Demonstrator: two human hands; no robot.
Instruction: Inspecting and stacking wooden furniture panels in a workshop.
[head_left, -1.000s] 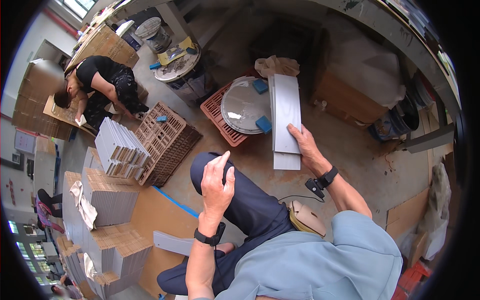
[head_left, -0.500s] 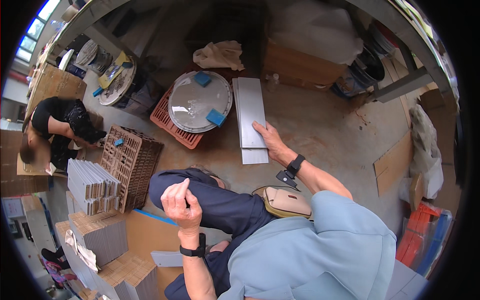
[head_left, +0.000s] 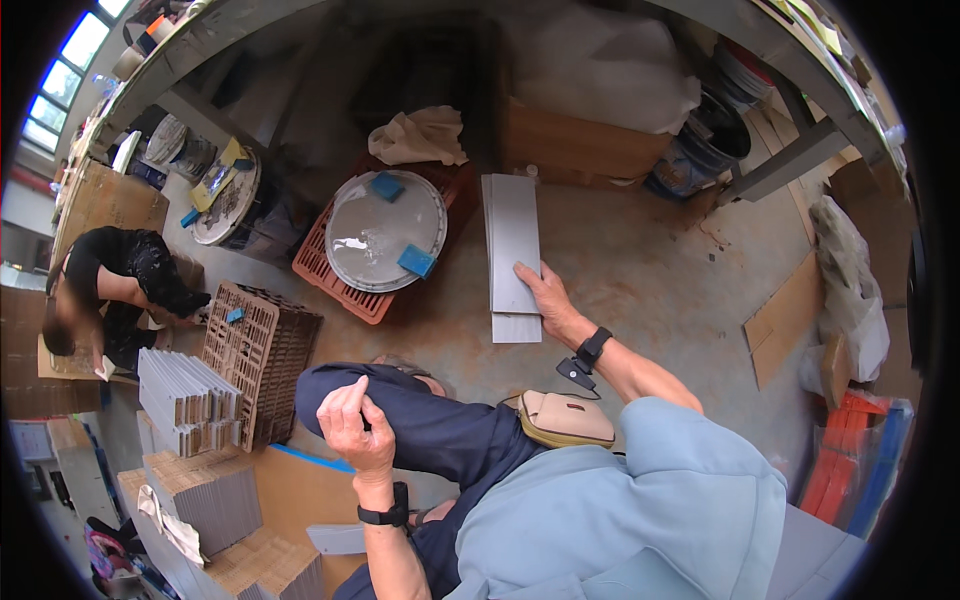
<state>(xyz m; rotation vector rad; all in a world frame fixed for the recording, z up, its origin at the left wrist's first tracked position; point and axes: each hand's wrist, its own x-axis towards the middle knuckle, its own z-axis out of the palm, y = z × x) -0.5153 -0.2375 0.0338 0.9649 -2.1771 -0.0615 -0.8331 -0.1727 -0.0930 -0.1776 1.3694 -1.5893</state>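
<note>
**Grey boards (head_left: 515, 240) held at one end only**

Boards just past centre, toward 12 o'clock. Right hand (head_left: 548, 300) grasps them by the near right edge, thumb on top. Left hand (head_left: 355, 430) hangs over the knee at 7 o'clock, released, fingers loosely bent, nothing visible in it.

Risks:
- Boards lie out of line with each other; a weak one-sided pinch could let the lower one slide out or the far end dip. Far end probably has nothing beneath it, though the steep fisheye view makes that hard to judge.
- A swing toward 10 o'clock could bump the blue sponge (head_left: 415, 262) or the wet-looking lid (head_left: 365, 215) above the orange crate (head_left: 345, 293).
- The cord by the right wrist loops close to the pouch (head_left: 565, 418) at 5 o'clock; it could snag if the arm pulls away.

Hard to make out: right fingertips, under the boards; exact board count; left palm, turned away. Space below the table (head_left: 790, 165), toward 12, is mostly dark. Co-worker (head_left: 120, 290) at 9 is blurred.
</note>
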